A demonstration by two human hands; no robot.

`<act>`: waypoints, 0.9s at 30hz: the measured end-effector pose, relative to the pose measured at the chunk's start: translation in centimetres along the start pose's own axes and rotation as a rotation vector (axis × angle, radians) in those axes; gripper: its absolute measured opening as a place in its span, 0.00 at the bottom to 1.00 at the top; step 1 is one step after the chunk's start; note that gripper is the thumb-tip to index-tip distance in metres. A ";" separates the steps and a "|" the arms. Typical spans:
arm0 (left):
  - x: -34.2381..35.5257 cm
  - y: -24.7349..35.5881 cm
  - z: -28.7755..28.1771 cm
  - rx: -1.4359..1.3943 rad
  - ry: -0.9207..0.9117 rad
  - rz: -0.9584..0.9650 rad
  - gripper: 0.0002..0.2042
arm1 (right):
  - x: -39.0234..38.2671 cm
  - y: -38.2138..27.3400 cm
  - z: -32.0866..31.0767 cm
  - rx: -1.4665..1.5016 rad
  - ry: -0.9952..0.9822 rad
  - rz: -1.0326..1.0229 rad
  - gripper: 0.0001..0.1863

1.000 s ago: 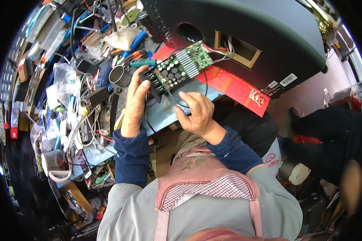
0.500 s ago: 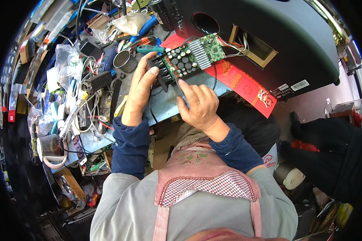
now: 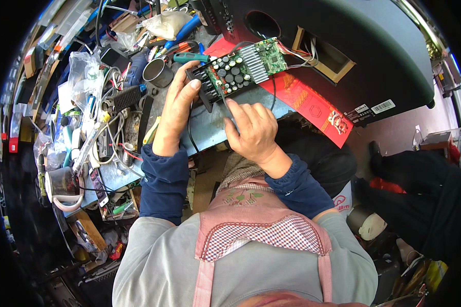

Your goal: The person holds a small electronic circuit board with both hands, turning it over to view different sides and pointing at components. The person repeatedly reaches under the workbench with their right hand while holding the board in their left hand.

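We have the circuit board over the blue bench, left hand gripping its black end plate. Right hand: index at a dark lead, thumb apart; can't tell if gripped. We'd brace the plate, touch lightly.

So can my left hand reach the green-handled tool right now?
Probably yes: the green-handled tool lies just past your left hand, its handle uncovered, though that hand grips the circuit board's black end.
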State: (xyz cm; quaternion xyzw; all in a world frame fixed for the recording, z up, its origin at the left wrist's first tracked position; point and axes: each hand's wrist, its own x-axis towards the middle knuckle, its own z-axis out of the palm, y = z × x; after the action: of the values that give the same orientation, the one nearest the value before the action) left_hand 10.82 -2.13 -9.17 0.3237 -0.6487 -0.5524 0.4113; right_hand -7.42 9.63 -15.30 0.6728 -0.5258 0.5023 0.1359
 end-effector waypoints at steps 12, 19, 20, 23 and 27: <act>-0.1 0.1 0.2 -0.009 0.003 0.001 0.34 | 0.0 -0.1 -0.1 0.017 0.000 0.010 0.33; 0.0 -0.1 -0.1 0.015 0.000 0.003 0.33 | 0.2 -0.2 -0.3 0.005 -0.020 0.016 0.32; 0.0 0.0 -0.1 0.015 -0.002 0.002 0.33 | 0.2 -0.2 -0.3 0.002 -0.020 0.014 0.31; -0.1 0.2 0.1 0.012 0.000 0.000 0.33 | 0.2 -0.2 -0.3 -0.001 -0.020 0.011 0.30; 0.0 -0.1 0.0 0.011 -0.004 0.007 0.33 | 0.2 -0.3 -0.3 0.000 -0.027 0.019 0.28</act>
State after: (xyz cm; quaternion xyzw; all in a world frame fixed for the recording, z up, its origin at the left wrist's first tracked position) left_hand 10.86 -2.14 -9.25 0.3225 -0.6536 -0.5483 0.4100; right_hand -7.33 9.81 -14.88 0.6746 -0.5340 0.4944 0.1240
